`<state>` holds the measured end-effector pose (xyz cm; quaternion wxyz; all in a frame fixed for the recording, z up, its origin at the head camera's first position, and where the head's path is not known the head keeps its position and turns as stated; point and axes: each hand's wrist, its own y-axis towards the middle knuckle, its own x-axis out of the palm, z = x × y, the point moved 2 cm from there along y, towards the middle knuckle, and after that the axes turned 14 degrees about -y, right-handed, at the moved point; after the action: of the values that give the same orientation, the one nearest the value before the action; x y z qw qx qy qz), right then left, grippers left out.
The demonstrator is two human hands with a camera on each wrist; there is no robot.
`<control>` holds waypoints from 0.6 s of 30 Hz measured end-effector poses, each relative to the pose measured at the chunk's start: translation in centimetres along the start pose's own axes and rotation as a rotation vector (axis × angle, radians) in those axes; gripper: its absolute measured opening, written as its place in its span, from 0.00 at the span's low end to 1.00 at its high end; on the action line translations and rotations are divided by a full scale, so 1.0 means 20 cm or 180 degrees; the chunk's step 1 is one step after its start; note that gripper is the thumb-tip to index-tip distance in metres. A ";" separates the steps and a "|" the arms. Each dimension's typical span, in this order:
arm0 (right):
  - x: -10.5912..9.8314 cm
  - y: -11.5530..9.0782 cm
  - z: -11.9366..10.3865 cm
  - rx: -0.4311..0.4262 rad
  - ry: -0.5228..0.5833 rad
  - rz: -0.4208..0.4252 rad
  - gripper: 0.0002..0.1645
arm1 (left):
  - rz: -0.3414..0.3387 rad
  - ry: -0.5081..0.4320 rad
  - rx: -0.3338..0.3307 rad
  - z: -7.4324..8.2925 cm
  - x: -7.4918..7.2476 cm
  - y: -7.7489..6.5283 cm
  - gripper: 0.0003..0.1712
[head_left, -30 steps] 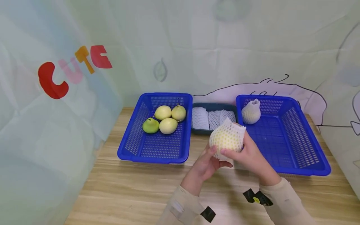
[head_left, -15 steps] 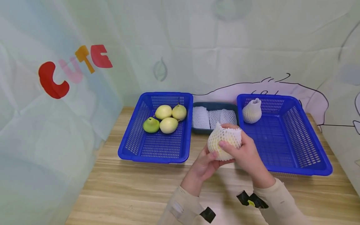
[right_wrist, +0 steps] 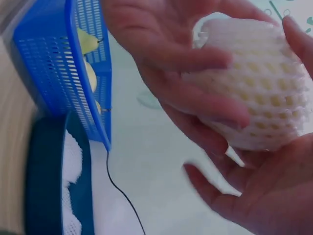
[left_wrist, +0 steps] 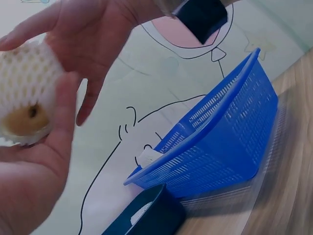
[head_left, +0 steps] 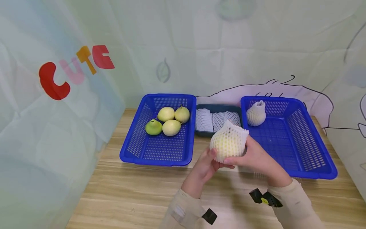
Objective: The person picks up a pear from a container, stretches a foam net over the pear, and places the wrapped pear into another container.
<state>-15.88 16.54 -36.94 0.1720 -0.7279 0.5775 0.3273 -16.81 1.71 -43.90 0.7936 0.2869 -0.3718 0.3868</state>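
Observation:
Held in both hands above the table is a pale yellow pear (head_left: 227, 144) inside a white foam net sleeve (head_left: 235, 131). My left hand (head_left: 203, 168) grips it from the lower left, thumb on the net. From the right, my right hand (head_left: 255, 156) holds the netted fruit, its thumb along the lower front and its other fingers mostly hidden behind. The left wrist view shows the pear's bare end (left_wrist: 27, 120) with a dark spot, uncovered by the net. In the right wrist view, fingers (right_wrist: 205, 98) lie across the sleeve.
At left, a blue basket (head_left: 155, 161) holds several bare pears (head_left: 171, 128). A dark green tray (head_left: 200, 134) with white foam nets (head_left: 204, 120) stands between it and another blue basket (head_left: 311, 174), which holds one netted pear (head_left: 256, 114). A printed cloth backdrop rises behind.
My right thumb has slid from the front of the net down to its lower edge. The right wrist has shifted right, and the net's top stands higher. The left hand has barely moved.

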 end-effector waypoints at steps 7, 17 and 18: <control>-0.12 0.09 0.08 0.0234 0.0477 0.0217 0.40 | -0.0034 0.1415 0.0253 0.11 0.00 -0.02 0.43; -0.47 0.23 0.49 0.1413 -0.0172 0.0833 0.56 | 0.2082 0.5649 0.0554 0.27 -0.35 -0.12 0.31; -0.49 0.24 0.53 0.1507 -0.0173 0.0904 0.58 | 0.2111 0.5758 0.0274 0.27 -0.37 -0.12 0.35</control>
<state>-24.61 29.05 -37.44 0.3052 -0.5702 0.7293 0.2234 -19.93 -6.57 -47.35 0.6190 -0.2105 0.3328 0.6795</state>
